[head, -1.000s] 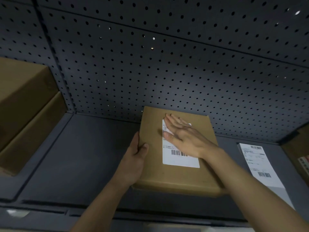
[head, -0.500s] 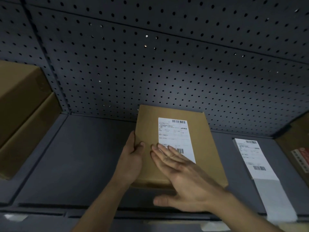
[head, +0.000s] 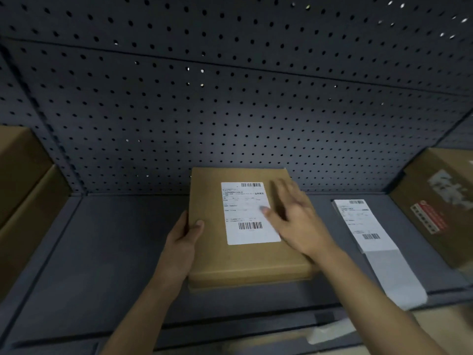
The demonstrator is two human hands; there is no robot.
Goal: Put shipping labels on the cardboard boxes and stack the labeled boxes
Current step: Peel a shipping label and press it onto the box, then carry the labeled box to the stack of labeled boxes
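Step in hand looks like pressing the label down. The flat brown cardboard box (head: 245,262) lies mid-shelf on the dark grey metal shelf (head: 102,252), its far edge near the perforated grey back panel (head: 230,111). The white barcoded shipping label (head: 243,213) is already on its top face and looks flat. The left hand (head: 183,239) clamps the box's left edge, thumb on top, fingers down the side. The right hand (head: 294,219) is flat with fingers straight over the label's right edge; it's motion-blurred, so I can't tell if it's touching. It holds nothing. Next move, I'd guess: a two-hand lift to a stack, needing a right-edge grip. The brown cartons stacked at far left (head: 23,188) are a candidate; unclear if they're labelled. A strip of white labels on backing paper (head: 363,224) lies just right of the box.
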